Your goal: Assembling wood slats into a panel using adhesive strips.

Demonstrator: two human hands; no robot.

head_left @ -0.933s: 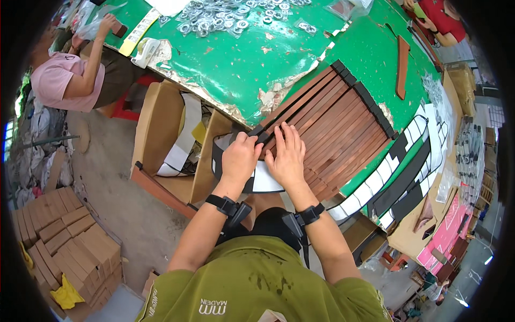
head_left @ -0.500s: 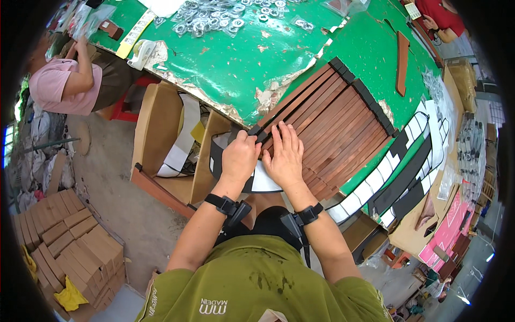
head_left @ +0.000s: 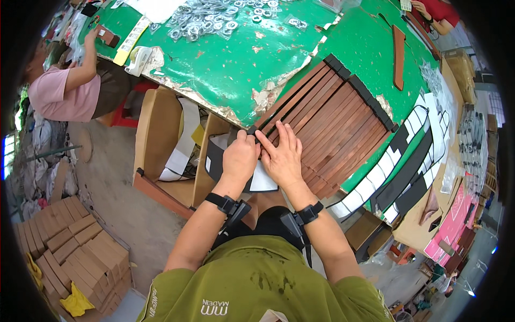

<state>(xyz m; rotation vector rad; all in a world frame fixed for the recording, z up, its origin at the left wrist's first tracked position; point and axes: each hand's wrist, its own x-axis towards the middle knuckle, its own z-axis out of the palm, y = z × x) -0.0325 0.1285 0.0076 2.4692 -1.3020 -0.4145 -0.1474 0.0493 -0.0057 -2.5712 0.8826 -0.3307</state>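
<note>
Covering the near ends of the brown slats [head_left: 343, 121], the two hands hide most of what lies beneath them; only one black cap [head_left: 252, 130] shows at the left hand's fingertips. The left hand [head_left: 240, 155] is curled with its knuckles up, and its grip is closed in, but I cannot tell whether it has hold of that cap. The right hand [head_left: 282, 163] lies palm down, its grip open and empty, with fingers spread over the slat ends and the index finger reaching toward the cap. Both forearms come up from below, elbows bent. The slats lie side by side on the green counter [head_left: 225, 67], slanting away to the upper right, with black end pieces [head_left: 374, 104] along their far edge.

Left of the hands, an open cardboard box [head_left: 152, 121] holds a white strip [head_left: 181, 145] and a yellow piece [head_left: 198, 134]. At lower left stand stacked brown cartons [head_left: 80, 244], whose insides cannot be seen. Small clear bags [head_left: 201, 21] of metal rings run past the top edge. A person in red [head_left: 442, 13] is cut off at upper right.
</note>
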